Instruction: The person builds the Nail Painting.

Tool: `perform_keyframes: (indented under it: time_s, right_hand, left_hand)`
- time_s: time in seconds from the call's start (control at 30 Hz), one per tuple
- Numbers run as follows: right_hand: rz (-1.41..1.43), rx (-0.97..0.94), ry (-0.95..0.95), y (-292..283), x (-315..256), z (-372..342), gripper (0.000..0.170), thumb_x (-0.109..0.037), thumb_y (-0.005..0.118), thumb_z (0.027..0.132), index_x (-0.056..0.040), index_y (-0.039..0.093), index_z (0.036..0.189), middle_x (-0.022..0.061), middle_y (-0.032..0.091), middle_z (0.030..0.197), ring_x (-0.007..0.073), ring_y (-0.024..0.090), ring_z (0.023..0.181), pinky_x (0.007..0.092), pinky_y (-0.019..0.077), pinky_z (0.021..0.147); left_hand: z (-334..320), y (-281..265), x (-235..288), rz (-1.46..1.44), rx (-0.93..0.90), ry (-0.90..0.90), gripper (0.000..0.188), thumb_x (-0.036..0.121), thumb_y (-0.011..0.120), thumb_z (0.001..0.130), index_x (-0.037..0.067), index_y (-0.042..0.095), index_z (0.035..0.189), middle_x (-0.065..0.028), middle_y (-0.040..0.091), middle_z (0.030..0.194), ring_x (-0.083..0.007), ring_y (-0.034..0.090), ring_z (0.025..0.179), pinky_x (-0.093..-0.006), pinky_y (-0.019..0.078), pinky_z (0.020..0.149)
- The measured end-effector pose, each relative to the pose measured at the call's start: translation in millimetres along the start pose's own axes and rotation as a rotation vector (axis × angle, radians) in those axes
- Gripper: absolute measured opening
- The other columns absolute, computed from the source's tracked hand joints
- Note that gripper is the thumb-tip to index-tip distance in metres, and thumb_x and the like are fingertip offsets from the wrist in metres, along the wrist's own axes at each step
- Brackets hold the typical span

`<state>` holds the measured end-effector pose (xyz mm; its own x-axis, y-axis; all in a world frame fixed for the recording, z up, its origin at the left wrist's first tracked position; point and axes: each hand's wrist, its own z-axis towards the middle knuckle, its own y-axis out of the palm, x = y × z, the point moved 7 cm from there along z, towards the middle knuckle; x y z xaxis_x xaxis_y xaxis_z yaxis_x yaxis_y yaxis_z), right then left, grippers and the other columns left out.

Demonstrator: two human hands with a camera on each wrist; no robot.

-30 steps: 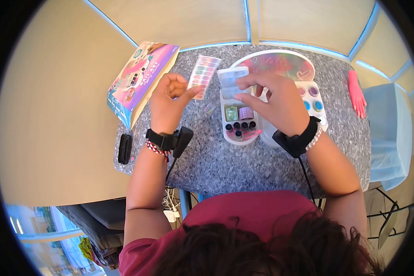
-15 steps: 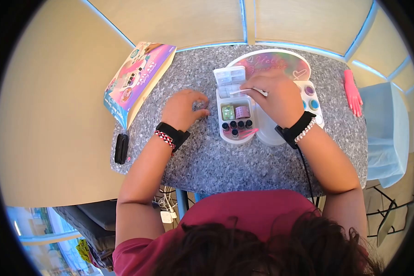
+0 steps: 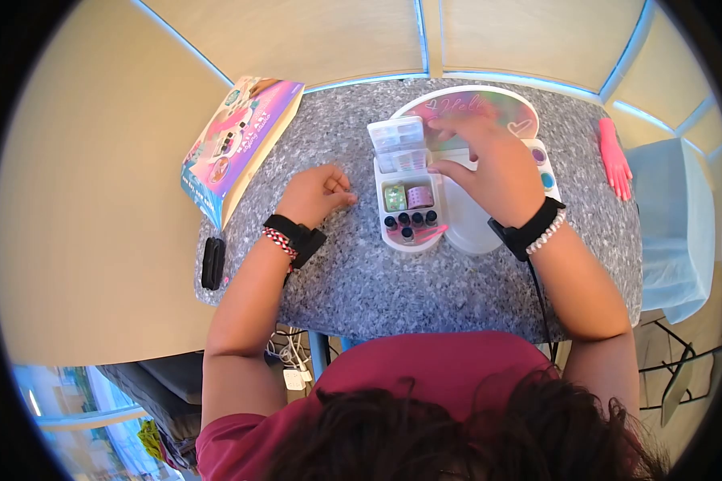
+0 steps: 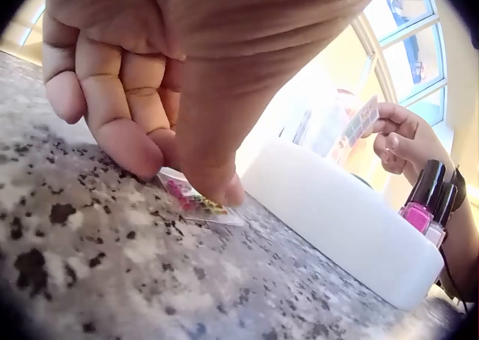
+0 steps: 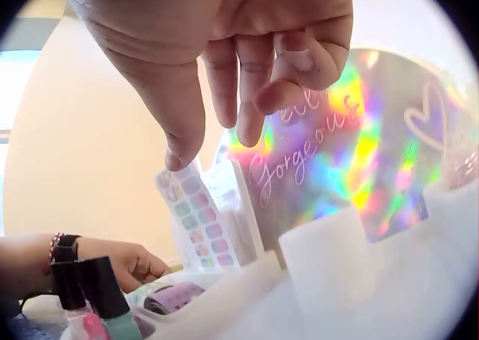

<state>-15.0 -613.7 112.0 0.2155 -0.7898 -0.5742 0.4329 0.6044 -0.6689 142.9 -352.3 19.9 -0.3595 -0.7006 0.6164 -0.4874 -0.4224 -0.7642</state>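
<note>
My left hand [image 3: 317, 195] is low on the table, fingers curled. Its thumb and forefinger pinch a small clear packet of colourful bits [image 4: 198, 198], which the hand covers in the head view. My right hand [image 3: 489, 164] is over the white nail art case [image 3: 437, 242], thumb and fingers spread apart. Right at its thumb tip is the top of a nail sticker sheet [image 5: 196, 220], standing upright in the case's back left compartment. Behind the sheet rises a clear divided lid [image 3: 395, 132]. Tape rolls [image 3: 419, 197] and several small polish bottles [image 3: 417, 218] sit in front.
A mirror-like panel with lettering [image 5: 337, 145] stands at the case's back. The nail art box [image 3: 241, 140] is at the table's left, a black case [image 3: 212, 263] in front of it. A pink model hand [image 3: 615, 160] lies near the right edge.
The left hand gave up the sticker sheet, moved down to the table and now pinches the packet. The right hand set the sheet into the case and spread its fingers.
</note>
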Motion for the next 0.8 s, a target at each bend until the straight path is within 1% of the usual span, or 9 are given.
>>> perform_keyframes:
  time_s: [0.13,0.2,0.23,0.37,0.57,0.63,0.67,0.73,0.8]
  right_hand:
    - [-0.035,0.05,-0.007,-41,-7,-16,0.043,-0.021,0.09,0.093,-0.0103,0.077,0.133,0.0106,0.08,0.118,0.0312,0.077,0.101,0.0419,0.0613,0.082]
    - [-0.082,0.091,-0.001,-57,-5,-25,0.043,-0.019,0.091,0.092,-0.0104,0.078,0.131,0.0093,0.08,0.114,0.0289,0.073,0.089,0.0393,0.0598,0.076]
    - [-0.081,0.09,0.008,-60,-3,-30,0.043,-0.019,0.091,0.092,-0.0104,0.078,0.131,0.0093,0.08,0.114,0.0289,0.073,0.089,0.0393,0.0598,0.076]
    - [-0.049,0.176,0.066,-82,3,-49,0.045,-0.013,0.093,0.089,-0.0105,0.08,0.132,0.0064,0.079,0.111,0.0209,0.061,0.077,0.0346,0.0539,0.07]
    - [-0.02,0.291,0.245,-112,13,-87,0.04,-0.007,0.091,0.09,-0.0111,0.081,0.129,-0.0012,0.082,0.116,0.0065,0.053,0.072,0.0232,0.0395,0.059]
    - [-0.026,0.315,0.283,-122,15,-98,0.039,-0.007,0.091,0.091,-0.0107,0.081,0.129,-0.0017,0.082,0.115,0.0058,0.054,0.072,0.0226,0.0396,0.06]
    - [-0.029,0.33,0.309,-126,16,-103,0.038,-0.008,0.09,0.092,-0.0103,0.081,0.129,-0.0021,0.082,0.115,0.0051,0.054,0.073,0.0221,0.0396,0.06]
    - [-0.016,0.347,0.336,-130,20,-110,0.037,-0.008,0.089,0.094,-0.0092,0.081,0.13,-0.0029,0.082,0.115,0.0041,0.053,0.072,0.0211,0.0398,0.06]
    - [-0.028,0.374,0.346,-135,19,-115,0.037,-0.008,0.089,0.095,-0.0082,0.081,0.131,-0.0024,0.082,0.115,0.0038,0.051,0.072,0.0209,0.0401,0.06]
  left_hand:
    - [-4,-6,-11,0.003,0.046,0.035,0.029,0.019,0.096,0.086,0.008,0.079,0.106,-0.0076,0.079,0.094,-0.0256,0.077,0.086,-0.0405,0.0606,0.08]
    - [-13,-15,2,0.158,0.142,0.264,0.029,0.019,0.096,0.085,0.009,0.08,0.106,-0.0092,0.078,0.103,-0.0277,0.075,0.093,-0.0424,0.0607,0.084]
    - [-15,-14,5,0.19,0.114,0.241,0.029,0.02,0.096,0.084,0.01,0.08,0.106,-0.0101,0.076,0.108,-0.0294,0.073,0.098,-0.0436,0.0603,0.088]
    - [-7,-11,-3,0.176,0.089,0.314,0.029,0.019,0.096,0.083,0.009,0.079,0.105,-0.0101,0.075,0.107,-0.0297,0.073,0.1,-0.0432,0.0596,0.089]
    - [-15,-26,31,-0.017,0.098,0.209,0.023,0.014,0.096,0.086,0.008,0.078,0.098,-0.0075,0.079,0.093,-0.0236,0.075,0.087,-0.0388,0.0576,0.084]
    - [-34,-43,72,-0.008,0.385,0.307,0.02,0.012,0.096,0.087,0.008,0.077,0.092,-0.0047,0.082,0.089,-0.0183,0.075,0.078,-0.0358,0.0565,0.077]
    - [-32,-35,74,-0.013,0.377,0.309,0.02,0.012,0.096,0.087,0.008,0.077,0.092,-0.0047,0.082,0.089,-0.0183,0.075,0.078,-0.0358,0.0565,0.077]
    - [-37,-20,92,-0.086,0.404,0.57,0.018,0.008,0.096,0.086,0.008,0.078,0.087,-0.0031,0.084,0.091,-0.0152,0.074,0.075,-0.0343,0.0551,0.077]
    - [-37,-14,102,-0.068,0.41,0.609,0.015,0.013,0.095,0.089,0.011,0.08,0.087,-0.0014,0.085,0.092,-0.0148,0.071,0.068,-0.035,0.0516,0.078]
